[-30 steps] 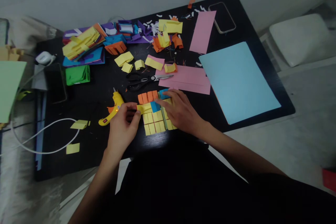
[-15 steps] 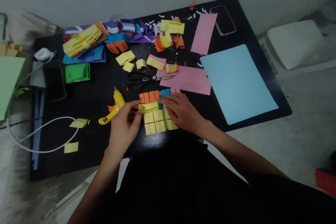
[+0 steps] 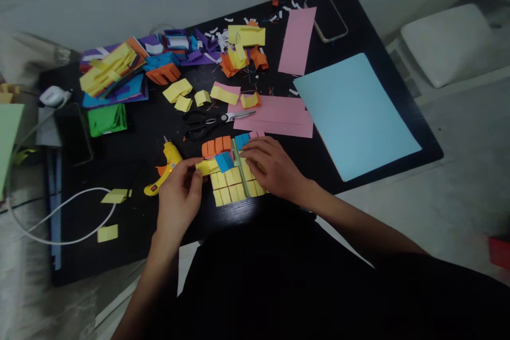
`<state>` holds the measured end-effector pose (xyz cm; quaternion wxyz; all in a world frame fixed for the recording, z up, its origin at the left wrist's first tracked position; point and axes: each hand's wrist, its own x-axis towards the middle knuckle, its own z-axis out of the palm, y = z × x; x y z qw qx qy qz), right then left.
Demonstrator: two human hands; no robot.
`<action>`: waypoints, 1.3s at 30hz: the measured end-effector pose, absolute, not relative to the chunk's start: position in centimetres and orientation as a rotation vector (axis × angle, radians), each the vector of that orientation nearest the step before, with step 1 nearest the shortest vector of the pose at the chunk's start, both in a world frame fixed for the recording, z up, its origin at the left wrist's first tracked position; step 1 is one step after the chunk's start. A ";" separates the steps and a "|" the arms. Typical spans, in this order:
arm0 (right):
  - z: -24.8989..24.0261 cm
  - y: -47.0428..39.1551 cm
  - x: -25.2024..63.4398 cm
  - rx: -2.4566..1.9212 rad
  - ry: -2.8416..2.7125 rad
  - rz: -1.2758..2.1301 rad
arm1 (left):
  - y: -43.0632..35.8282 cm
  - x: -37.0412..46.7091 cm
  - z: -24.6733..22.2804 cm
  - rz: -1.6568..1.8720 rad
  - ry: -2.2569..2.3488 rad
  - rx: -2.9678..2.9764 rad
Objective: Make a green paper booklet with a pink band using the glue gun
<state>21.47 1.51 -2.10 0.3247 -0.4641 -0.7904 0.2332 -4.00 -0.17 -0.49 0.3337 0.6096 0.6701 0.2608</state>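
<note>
My left hand [image 3: 181, 186] pinches the left end of a folded yellow paper strip [image 3: 207, 167], whose right end meets a small blue folded piece [image 3: 224, 161]. Under and around them lies a paper piece made of yellow blocks [image 3: 229, 186], with an orange block row [image 3: 216, 146] along its top and a green strip [image 3: 240, 170] down its middle. My right hand [image 3: 271, 162] rests over the right part of it, fingers bent and apart, holding nothing that shows. A yellow glue gun [image 3: 171, 156] lies beside my left hand.
Black scissors [image 3: 205, 123] and pink sheets [image 3: 274, 117] lie beyond the hands. Light blue paper [image 3: 358, 117] is at the right, a phone [image 3: 326, 17] behind it. Folded paper stacks [image 3: 111, 69] fill the back left; a white cable [image 3: 59, 243] loops at the left.
The yellow strip has shifted left with my left hand, and the blue piece now shows at its right end. The green middle strip is more exposed. The whole view has shifted slightly.
</note>
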 end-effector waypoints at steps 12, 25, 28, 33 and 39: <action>-1.9 1.5 21.5 -1.237 -2.092 0.620 | 0.2 -3.8 -0.1 0.658 1.744 1.631; -2.1 1.4 20.0 -1.172 -2.350 0.432 | 0.4 -2.8 0.0 0.679 1.498 2.090; -1.8 1.3 19.5 -1.217 -2.404 0.409 | 0.3 -2.8 -0.6 0.660 1.440 2.229; -1.0 0.6 19.2 -1.249 -2.386 0.453 | 0.4 -2.8 -1.1 0.627 1.432 2.282; -0.4 -1.3 18.7 -1.205 -2.479 0.589 | 1.4 -2.8 -1.0 0.565 1.394 2.358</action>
